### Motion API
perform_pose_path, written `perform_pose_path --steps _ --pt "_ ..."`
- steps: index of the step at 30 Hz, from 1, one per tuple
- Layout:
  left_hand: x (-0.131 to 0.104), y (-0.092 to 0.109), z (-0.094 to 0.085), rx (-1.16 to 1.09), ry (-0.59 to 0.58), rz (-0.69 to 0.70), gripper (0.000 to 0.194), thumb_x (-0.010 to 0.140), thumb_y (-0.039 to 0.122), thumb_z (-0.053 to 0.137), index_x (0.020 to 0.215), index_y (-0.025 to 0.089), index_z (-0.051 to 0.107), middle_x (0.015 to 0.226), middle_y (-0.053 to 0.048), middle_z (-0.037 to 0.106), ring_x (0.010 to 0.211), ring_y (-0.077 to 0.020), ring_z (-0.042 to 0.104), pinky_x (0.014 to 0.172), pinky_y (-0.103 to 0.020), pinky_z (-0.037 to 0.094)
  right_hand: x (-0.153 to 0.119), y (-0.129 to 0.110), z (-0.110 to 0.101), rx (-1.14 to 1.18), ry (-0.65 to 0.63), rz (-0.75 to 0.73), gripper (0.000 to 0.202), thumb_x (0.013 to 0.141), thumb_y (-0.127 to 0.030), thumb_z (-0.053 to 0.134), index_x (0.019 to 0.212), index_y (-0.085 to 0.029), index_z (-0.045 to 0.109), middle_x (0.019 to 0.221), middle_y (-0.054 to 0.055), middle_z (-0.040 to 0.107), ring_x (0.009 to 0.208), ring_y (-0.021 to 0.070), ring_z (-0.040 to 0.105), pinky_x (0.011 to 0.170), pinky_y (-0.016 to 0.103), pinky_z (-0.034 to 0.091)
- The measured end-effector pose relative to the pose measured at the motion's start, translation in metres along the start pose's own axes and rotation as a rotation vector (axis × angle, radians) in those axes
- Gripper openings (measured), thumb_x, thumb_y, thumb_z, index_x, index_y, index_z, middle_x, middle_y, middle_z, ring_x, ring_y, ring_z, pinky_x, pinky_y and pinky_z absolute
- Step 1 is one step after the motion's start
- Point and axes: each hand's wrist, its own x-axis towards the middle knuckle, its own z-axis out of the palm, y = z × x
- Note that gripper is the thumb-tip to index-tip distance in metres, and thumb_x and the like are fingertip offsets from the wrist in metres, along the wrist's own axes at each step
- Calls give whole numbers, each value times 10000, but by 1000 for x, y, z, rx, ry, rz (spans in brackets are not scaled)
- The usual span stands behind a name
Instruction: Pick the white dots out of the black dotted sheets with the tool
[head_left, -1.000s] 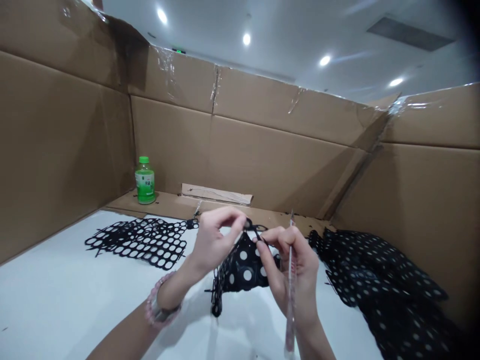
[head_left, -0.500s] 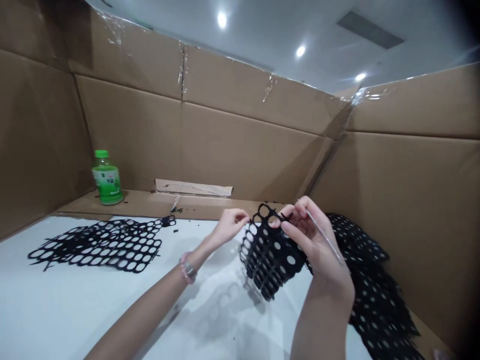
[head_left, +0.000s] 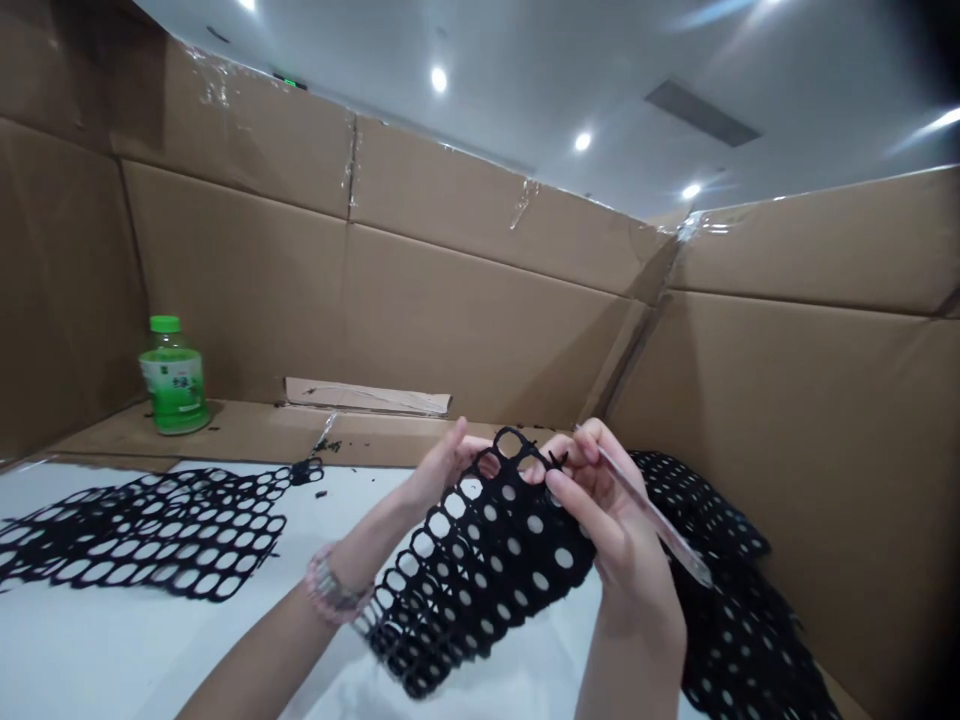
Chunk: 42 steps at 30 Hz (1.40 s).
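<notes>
A black sheet with round holes [head_left: 517,545] hangs between my hands, its lower end curled over the white surface. My right hand [head_left: 611,500] pinches its upper right edge and also holds a thin, pale, see-through tool [head_left: 660,520] that slants down to the right. My left hand [head_left: 442,470], with a pink bracelet at the wrist, is at the sheet's upper left edge; its fingertips are partly hidden behind the ring-shaped openings, so its grip is unclear.
Black open netting [head_left: 187,535] lies on the white surface [head_left: 300,560] at left. A green bottle [head_left: 176,385] stands at the back left. Dotted black sheets [head_left: 742,610] are piled at right. Cardboard walls [head_left: 480,320] surround the surface, with a cardboard strip [head_left: 367,395] at the back.
The held sheet has spread out toward the lower left. My left hand has moved behind its upper left edge. The view has tilted up and shifted slightly right.
</notes>
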Motion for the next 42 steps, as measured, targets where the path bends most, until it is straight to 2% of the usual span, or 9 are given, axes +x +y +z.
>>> perform_pose_path --steps 5,13,16,19,22,30,34,38,42 --pt "-17 35 -26 9 -4 -102 246 784 413 696 765 170 666 748 -18 686 704 -162 622 639 -242 489 4 6 10 -32 3 23 306 851 -237 673 799 -244 372 771 -52 574 714 104 592 657 205 455" --pt "-21 60 -36 162 -109 17 157 899 264 570 814 173 666 758 -1 693 732 -145 619 689 -228 468 5 6 22 54 -90 140 406 780 -229 756 764 -234 350 752 -38 652 641 92 573 589 189 415" --pt "-19 55 -29 263 205 153 87 823 212 671 890 178 628 865 -27 673 851 -171 617 774 -265 472 7 10 28 162 -37 105 373 796 -215 732 766 -233 361 717 -51 635 638 91 555 609 193 409" --pt "-20 47 -19 375 498 417 132 781 124 678 759 177 559 716 7 588 697 -132 561 664 -235 453 8 13 35 250 26 94 354 793 -189 723 781 -235 373 701 -69 593 642 85 523 625 189 400" --pt "-23 45 -14 275 354 424 153 819 152 620 699 167 526 588 44 507 517 -80 460 513 -187 395 6 13 41 304 28 79 344 794 -205 724 793 -240 381 712 -72 573 638 87 510 631 198 405" --pt "-19 57 -16 -121 57 -40 191 866 267 573 735 134 616 655 -1 596 612 -98 552 581 -188 458 3 14 38 193 39 102 346 811 -215 715 804 -249 371 743 -65 553 652 100 505 598 205 394" --pt "-10 37 -29 -252 135 -129 263 794 369 658 699 124 660 590 -8 613 519 -98 556 515 -198 461 1 8 24 126 64 92 322 814 -226 703 816 -259 383 802 -48 532 718 121 532 649 221 425" --pt "8 -10 -50 -210 314 -155 356 812 491 618 764 139 638 684 -17 652 558 -92 578 537 -193 472 -12 -4 4 10 245 61 241 790 -203 705 864 -262 483 930 -16 557 797 138 538 707 215 446" --pt "17 -63 -30 -79 238 -220 337 898 436 565 806 120 635 738 -27 654 636 -119 618 582 -229 508 -27 -15 -12 186 290 86 226 783 -173 675 925 -273 530 941 -14 558 711 118 564 639 200 481"
